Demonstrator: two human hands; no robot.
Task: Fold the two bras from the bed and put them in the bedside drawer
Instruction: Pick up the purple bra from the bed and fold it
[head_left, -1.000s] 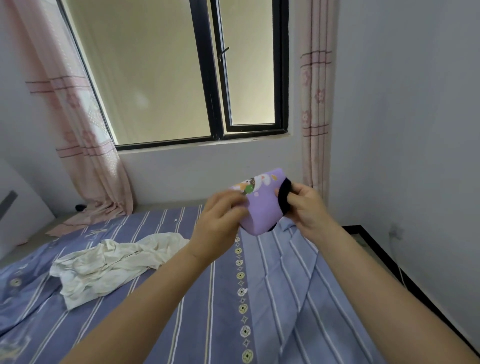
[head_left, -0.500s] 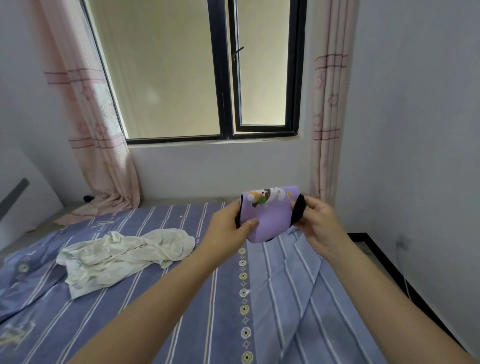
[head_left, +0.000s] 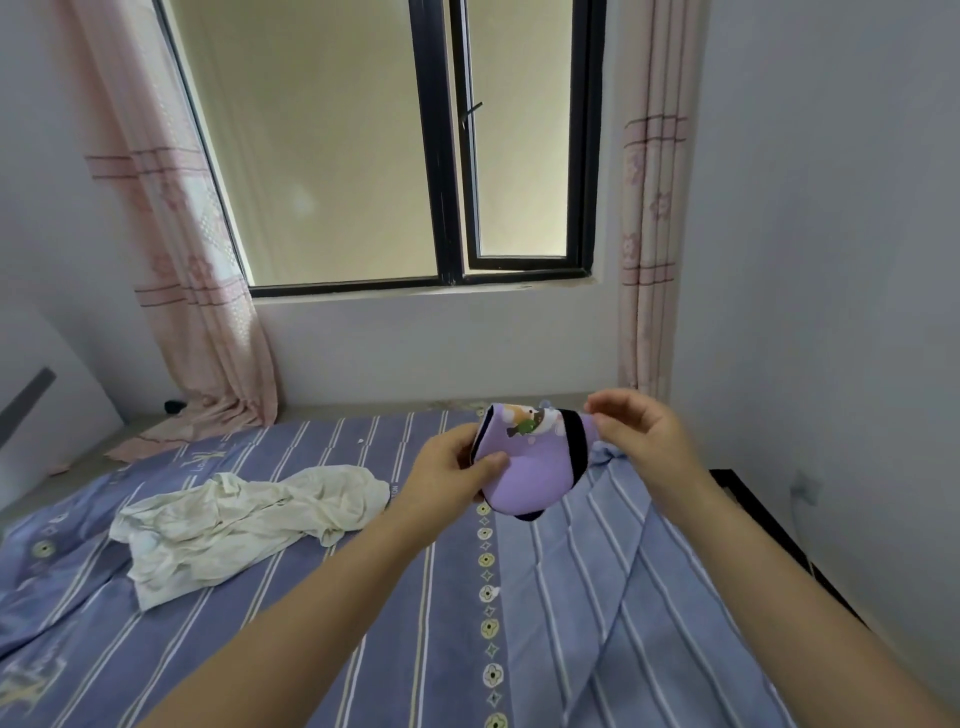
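Observation:
A lilac bra (head_left: 530, 467) with a cartoon print and black trim hangs folded in the air above the bed (head_left: 571, 597). My left hand (head_left: 447, 470) pinches its left edge between thumb and fingers. My right hand (head_left: 636, 434) holds the black strap at its upper right corner with the fingertips. A crumpled cream-white garment (head_left: 234, 519) lies on the striped blue sheet to the left; I cannot tell what it is. No bedside drawer is in view.
The window wall and pink curtains (head_left: 197, 312) stand behind the bed. A white wall runs close along the right, with a dark bed-frame edge (head_left: 753, 514) and a narrow floor gap. A white panel (head_left: 31, 410) leans at far left.
The bra has dropped lower and tilted, its rounded end now pointing down. My right hand has shifted to the strap's upper end, fingers more spread. The view has tilted slightly.

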